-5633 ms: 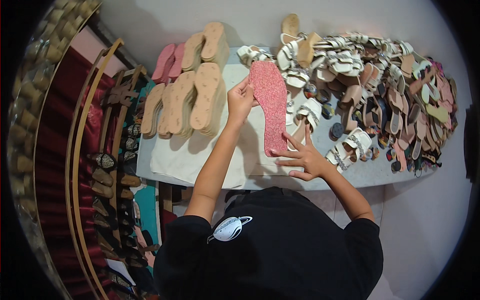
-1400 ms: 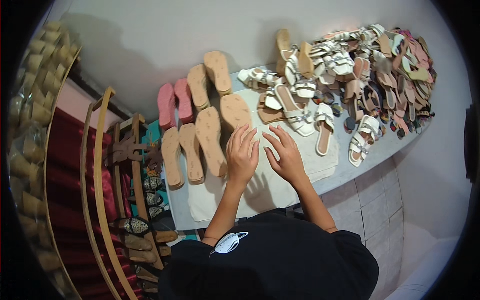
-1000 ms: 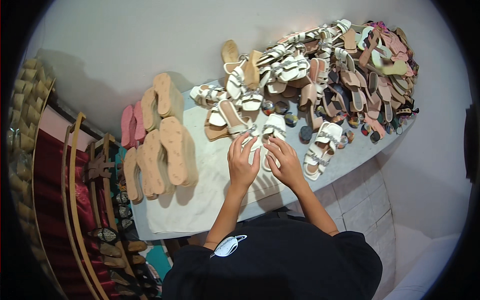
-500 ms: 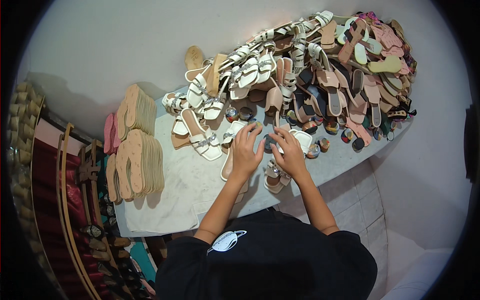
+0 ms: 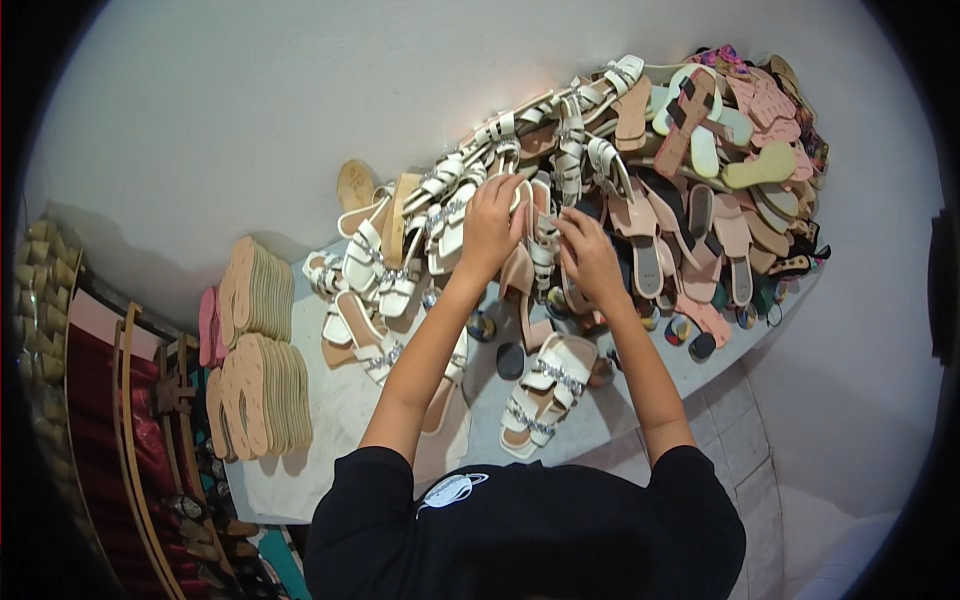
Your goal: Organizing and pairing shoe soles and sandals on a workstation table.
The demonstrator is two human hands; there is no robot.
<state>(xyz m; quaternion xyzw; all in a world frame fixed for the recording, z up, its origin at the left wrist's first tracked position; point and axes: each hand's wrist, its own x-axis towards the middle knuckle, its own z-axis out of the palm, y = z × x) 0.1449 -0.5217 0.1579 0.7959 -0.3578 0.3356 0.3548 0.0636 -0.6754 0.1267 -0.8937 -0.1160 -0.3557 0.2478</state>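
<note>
Both arms stretch over a heap of white strappy sandals (image 5: 395,285) with silver trim. My left hand (image 5: 490,228) is above the sandals in the heap's middle, thumb and fingers apart; its fingertips touch or nearly touch a sandal there. Beside it, my right hand (image 5: 592,258) is open, its bent fingers next to a white-strapped sandal (image 5: 543,240). What lies under the fingertips is partly hidden. Nearer me, white sandals with jewelled straps (image 5: 550,385) rest together on the table (image 5: 595,432). My left forearm partly covers another white sandal (image 5: 445,395).
Stacked beige insoles (image 5: 268,395) stand at the left, with pink soles (image 5: 211,328) behind. Pink, black and tan sandals (image 5: 650,250) fill the right of the heap. Round multicoloured heels (image 5: 481,325) and a dark heel (image 5: 510,360) lie before it. A shoe rack (image 5: 175,400) is left of the table.
My hands have moved away from the sandals near the table's front edge and reached farther into the heap. The view has tilted, so the table sits lower in it.
</note>
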